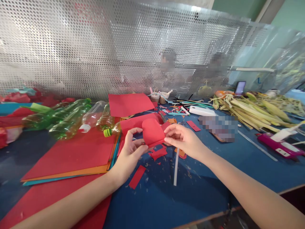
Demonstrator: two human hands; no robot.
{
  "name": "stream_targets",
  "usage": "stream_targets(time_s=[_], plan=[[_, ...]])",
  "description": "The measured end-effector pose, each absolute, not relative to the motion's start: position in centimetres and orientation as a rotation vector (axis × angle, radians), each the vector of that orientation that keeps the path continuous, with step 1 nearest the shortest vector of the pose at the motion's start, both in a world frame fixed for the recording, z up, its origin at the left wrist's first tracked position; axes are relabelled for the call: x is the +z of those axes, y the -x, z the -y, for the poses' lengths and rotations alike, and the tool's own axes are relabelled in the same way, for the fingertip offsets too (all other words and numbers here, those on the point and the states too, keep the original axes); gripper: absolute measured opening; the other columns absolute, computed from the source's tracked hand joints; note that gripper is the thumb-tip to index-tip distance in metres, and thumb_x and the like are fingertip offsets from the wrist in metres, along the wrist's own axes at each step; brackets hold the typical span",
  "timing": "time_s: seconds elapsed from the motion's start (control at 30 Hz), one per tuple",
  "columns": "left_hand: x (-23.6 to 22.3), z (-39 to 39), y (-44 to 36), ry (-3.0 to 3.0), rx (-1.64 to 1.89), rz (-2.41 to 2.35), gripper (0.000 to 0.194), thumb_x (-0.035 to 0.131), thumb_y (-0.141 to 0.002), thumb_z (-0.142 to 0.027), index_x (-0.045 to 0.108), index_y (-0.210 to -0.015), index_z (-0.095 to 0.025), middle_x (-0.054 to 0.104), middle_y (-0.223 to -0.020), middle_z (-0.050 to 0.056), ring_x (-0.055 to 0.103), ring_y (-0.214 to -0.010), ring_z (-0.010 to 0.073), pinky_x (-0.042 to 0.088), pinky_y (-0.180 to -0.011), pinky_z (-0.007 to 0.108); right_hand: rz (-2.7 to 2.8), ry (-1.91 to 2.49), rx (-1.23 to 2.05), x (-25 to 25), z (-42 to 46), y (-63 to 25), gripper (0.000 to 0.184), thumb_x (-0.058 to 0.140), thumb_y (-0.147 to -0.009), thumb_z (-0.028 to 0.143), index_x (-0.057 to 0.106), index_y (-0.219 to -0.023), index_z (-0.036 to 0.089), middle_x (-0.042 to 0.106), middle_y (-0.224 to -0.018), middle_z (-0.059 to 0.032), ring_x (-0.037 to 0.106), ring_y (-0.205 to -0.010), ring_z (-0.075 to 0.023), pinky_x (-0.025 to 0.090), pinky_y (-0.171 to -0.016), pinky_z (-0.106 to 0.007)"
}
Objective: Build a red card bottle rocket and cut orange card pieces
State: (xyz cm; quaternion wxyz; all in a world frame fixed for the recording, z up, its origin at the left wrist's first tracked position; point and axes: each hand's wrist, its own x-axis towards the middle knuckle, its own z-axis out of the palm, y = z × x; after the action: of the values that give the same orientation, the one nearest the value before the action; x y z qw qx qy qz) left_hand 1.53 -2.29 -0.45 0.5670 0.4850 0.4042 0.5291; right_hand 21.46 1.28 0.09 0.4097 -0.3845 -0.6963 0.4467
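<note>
A small red piece of paper (153,132) with rounded corners is held up above the blue table between my two hands. It looks folded or layered along its lower edge. My left hand (133,148) grips its left side and lower edge, with the thumb below. At the right edge, my right hand (179,138) pinches the paper between thumb and fingertips. Beneath and around them lie red paper scraps (158,154), a red strip (137,176) and a white strip (176,167). Just behind is a bottle with a yellow-green cap (107,132), partly wrapped in red paper.
Stacked coloured sheets (78,152) cover the left side. Green plastic bottles (71,122) lie behind them. To the right are a white glue gun or similar tool (202,111), a purple power strip (278,144) and dried husks (252,109). A perforated metal screen (133,47) stands at the back.
</note>
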Motion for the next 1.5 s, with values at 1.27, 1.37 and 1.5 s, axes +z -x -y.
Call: stream_targets(time_s=[1.27,1.37,1.5], plan=[[-0.51,2.16,-1.65,-1.194,1.097,-0.990,0.034,0.074,-0.071,-0.036,0.062,-0.095,-0.016,0.076,-0.094,0.009,0.071,-0.091,0.0243,0.056,-0.082,0.034,1.857,0.905,1.041,0.03,-0.51,-20.96,0.021,0.064,-0.080,0.025,0.055,-0.099,0.022,0.067,-0.095,-0.0042,0.066,-0.085,-0.0166,0.055,-0.075,-0.031],[-0.52,2.21,-1.70,-1.201,1.093,-0.977,0.036,0.075,-0.070,-0.036,0.063,-0.097,-0.017,0.076,-0.094,0.008,0.071,-0.091,0.0246,0.056,-0.082,0.034,1.878,0.893,1.027,0.06,-0.45,-20.89,0.020,0.064,-0.081,0.024,0.056,-0.100,0.022,0.067,-0.099,-0.0046,0.066,-0.089,-0.0172,0.055,-0.078,-0.031],[-0.52,2.29,-1.82,-1.203,1.102,-0.973,0.035,0.075,-0.070,-0.037,0.063,-0.095,-0.016,0.076,-0.095,0.009,0.071,-0.091,0.0247,0.057,-0.082,0.034,1.870,0.891,1.004,0.12,-0.35,-20.88,0.015,0.063,-0.081,0.024,0.058,-0.094,0.021,0.069,-0.093,-0.0033,0.067,-0.084,-0.0160,0.055,-0.076,-0.030]])
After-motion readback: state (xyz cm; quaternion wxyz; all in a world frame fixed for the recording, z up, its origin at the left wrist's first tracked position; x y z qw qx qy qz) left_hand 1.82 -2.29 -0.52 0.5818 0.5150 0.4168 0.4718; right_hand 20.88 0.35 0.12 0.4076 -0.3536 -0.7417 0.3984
